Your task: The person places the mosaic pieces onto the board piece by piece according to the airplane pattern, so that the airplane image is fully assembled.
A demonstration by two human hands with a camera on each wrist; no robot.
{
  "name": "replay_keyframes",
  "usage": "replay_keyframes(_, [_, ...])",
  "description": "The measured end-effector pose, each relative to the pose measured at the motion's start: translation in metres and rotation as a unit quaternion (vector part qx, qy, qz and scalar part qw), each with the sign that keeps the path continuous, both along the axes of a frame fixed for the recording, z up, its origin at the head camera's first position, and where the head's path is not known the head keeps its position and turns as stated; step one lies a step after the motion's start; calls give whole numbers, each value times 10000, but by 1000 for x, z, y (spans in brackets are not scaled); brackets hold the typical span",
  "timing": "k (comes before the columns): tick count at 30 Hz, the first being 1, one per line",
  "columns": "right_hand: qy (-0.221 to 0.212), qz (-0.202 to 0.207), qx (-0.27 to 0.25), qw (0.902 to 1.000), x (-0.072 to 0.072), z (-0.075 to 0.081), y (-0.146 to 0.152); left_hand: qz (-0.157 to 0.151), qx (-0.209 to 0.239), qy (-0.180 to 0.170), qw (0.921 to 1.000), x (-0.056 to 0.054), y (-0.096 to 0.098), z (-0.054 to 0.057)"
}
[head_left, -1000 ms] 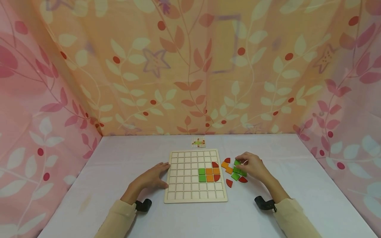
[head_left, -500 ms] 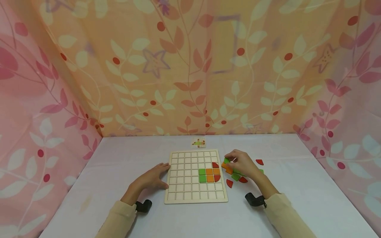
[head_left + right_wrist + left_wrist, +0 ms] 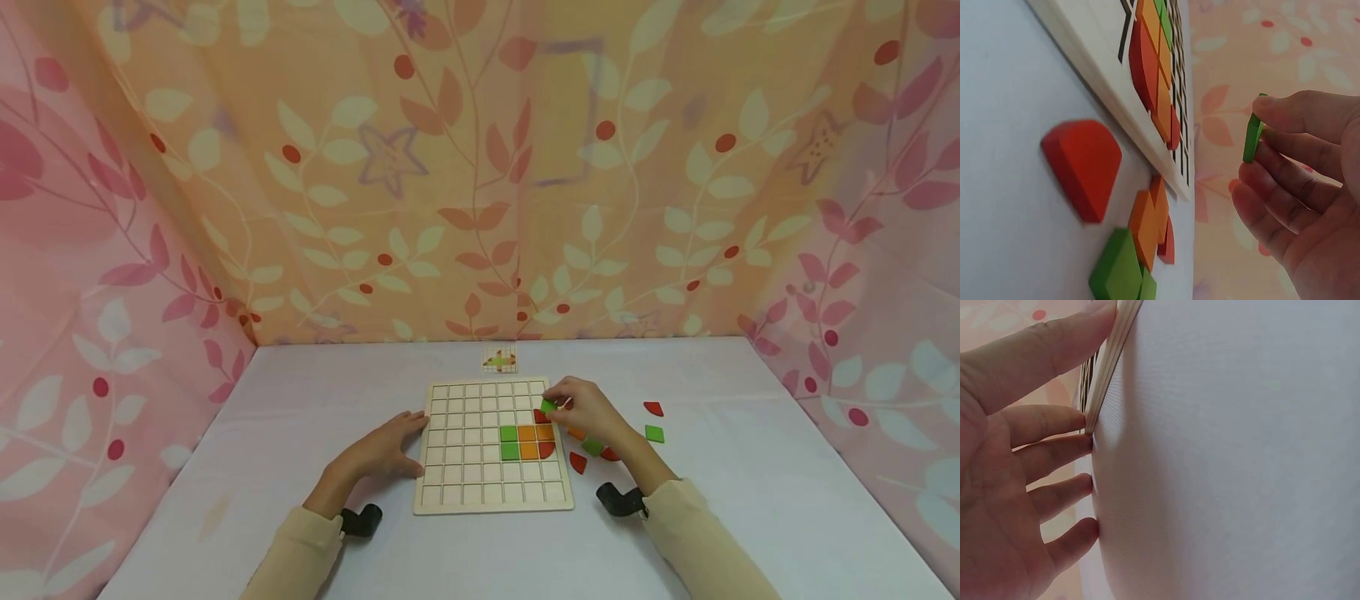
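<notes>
A wooden grid board (image 3: 468,483) lies flat on the white table, with green, orange and red tiles set in cells at its right side. My right hand (image 3: 592,412) pinches a green square tile (image 3: 1252,134) between thumb and fingers, held up over the board's right edge near a red quarter-round tile (image 3: 540,416). At the board's left edge rests my left hand (image 3: 386,446), fingers spread and fairly straight. In the left wrist view the thumb and fingertips (image 3: 1079,419) of that hand are right at the board's side.
Loose tiles lie right of the board, partly hidden by my right hand: orange tiles (image 3: 1142,228), a red quarter-round (image 3: 1082,169) and green squares. Farther right are another red piece (image 3: 654,409) and a green square (image 3: 655,434). A small pattern card (image 3: 500,360) lies behind the board.
My right hand has picked a green tile from the loose pile and carried it left to the board's right edge. My left hand has stayed at the board's left edge.
</notes>
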State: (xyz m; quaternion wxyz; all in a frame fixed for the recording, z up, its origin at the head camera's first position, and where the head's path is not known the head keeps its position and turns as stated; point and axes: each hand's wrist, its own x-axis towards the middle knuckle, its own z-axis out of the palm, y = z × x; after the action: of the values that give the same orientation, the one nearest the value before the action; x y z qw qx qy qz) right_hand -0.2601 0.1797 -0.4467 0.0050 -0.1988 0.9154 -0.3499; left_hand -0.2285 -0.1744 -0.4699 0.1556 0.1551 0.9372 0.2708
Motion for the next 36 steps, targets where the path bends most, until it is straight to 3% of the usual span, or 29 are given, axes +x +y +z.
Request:
replay_keyframes(7, [-72, 330, -110, 9994, -1, -2, -17, -20, -4, 30, 10000, 0, 0, 1])
replay_keyframes(22, [-38, 852, 170, 9962, -5, -9, -47, 65, 51, -74, 9999, 0, 1, 1])
replay_keyframes(28, [140, 1195, 387, 9920, -5, -11, -61, 52, 41, -99, 9999, 1, 0, 1])
replay_keyframes(36, [43, 1269, 742, 9891, -5, -12, -74, -12, 76, -45, 10000, 0, -1, -2])
